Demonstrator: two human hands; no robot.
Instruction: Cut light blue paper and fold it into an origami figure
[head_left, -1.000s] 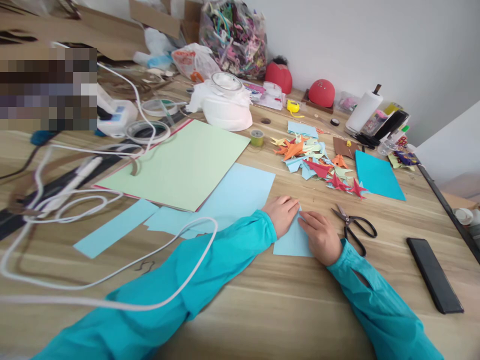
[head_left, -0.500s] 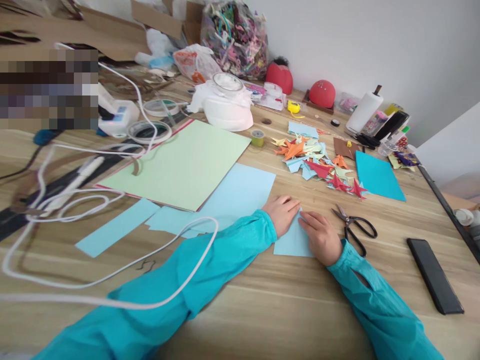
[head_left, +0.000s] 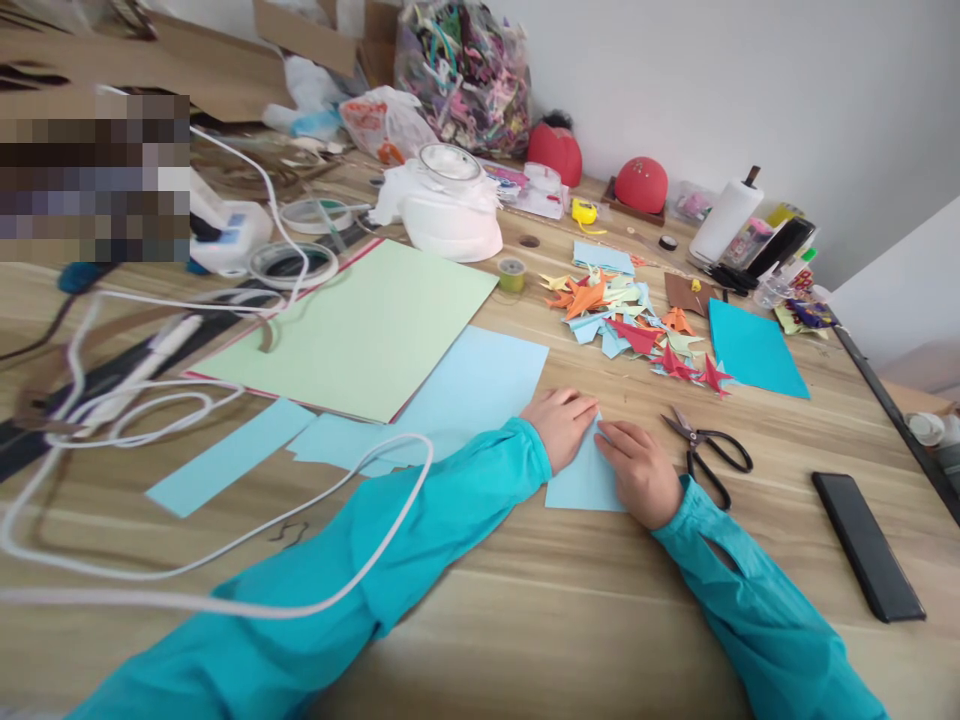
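A small light blue paper piece (head_left: 583, 482) lies on the wooden table (head_left: 570, 600) in front of me. My left hand (head_left: 561, 424) rests on its upper left edge, fingers curled and pressed down on it. My right hand (head_left: 639, 472) lies over its right side, fingers pressed on the paper near the top corner. The fingertips of both hands meet at that corner. Both arms wear teal sleeves.
Black scissors (head_left: 705, 452) lie just right of my right hand, a black phone (head_left: 867, 546) further right. Several folded coloured paper figures (head_left: 630, 330), a teal sheet (head_left: 753, 350), a large green sheet (head_left: 360, 330), light blue sheets (head_left: 480, 380) and white cable (head_left: 225, 540) surround me.
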